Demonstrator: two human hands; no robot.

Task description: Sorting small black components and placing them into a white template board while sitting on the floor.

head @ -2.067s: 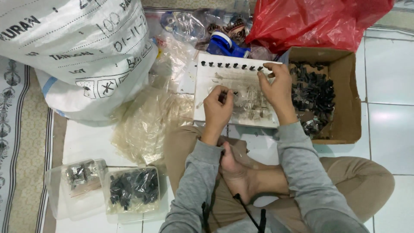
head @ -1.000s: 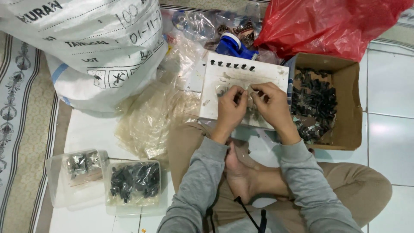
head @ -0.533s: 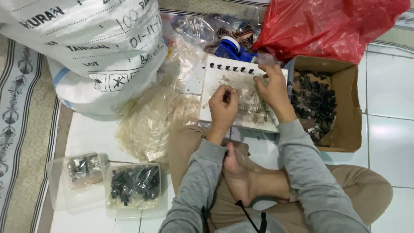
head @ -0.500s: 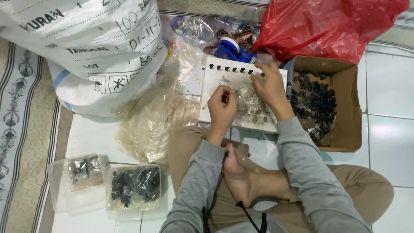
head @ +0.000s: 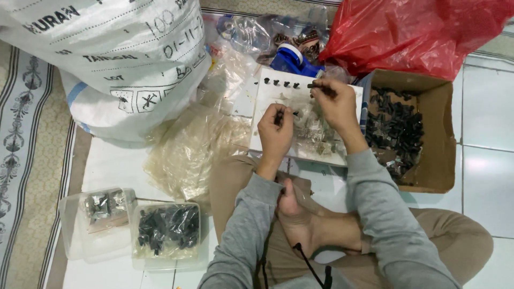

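Black small parts [head: 279, 115], seemingly pinched by both hands above white board [head: 278, 96].

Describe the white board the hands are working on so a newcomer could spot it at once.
Start at the red plastic bag at top right, then the open cardboard box of small black parts below it. The white board lies just left of that box, under both hands. Only it is flat and white, with a row of small black pieces along its top edge.
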